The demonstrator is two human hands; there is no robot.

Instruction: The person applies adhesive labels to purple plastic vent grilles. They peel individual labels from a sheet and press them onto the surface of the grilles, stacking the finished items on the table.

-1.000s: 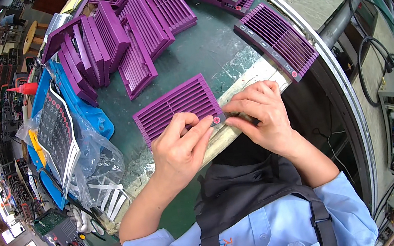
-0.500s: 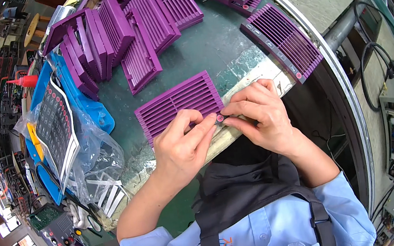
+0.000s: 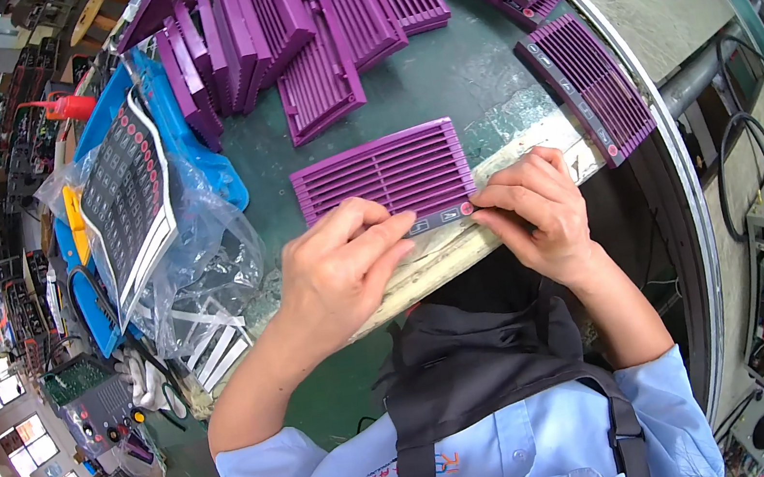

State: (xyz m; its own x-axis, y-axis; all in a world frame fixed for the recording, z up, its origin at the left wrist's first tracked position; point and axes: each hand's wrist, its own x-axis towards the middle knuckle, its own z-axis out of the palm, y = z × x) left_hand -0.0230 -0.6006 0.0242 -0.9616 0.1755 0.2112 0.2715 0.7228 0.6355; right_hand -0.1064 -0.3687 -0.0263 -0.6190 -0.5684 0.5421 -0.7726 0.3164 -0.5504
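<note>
A purple slatted panel (image 3: pixel 382 172) lies at the table's near edge. Along its front side runs a dark grey label strip (image 3: pixel 441 218), with a red circle at its right end. My left hand (image 3: pixel 332 263) has its thumb and fingers drawn together on the strip, hiding its left part. At the other end, beside the red circle, my right hand (image 3: pixel 540 214) pinches the strip against the panel's corner. Whether the strip sits fully flat under my fingers cannot be seen.
Several purple panels (image 3: pixel 337 25) are piled at the back. A panel with a strip on it (image 3: pixel 587 88) lies at the right edge. On the left, a blue tray (image 3: pixel 233 189) holds a label sheet (image 3: pixel 124 197) and plastic wrapping; white strips (image 3: pixel 223 358) lie nearby.
My left hand has slid left along the strip, uncovering more of it. My right hand stays by the red circle. The whole view has shifted somewhat.
</note>
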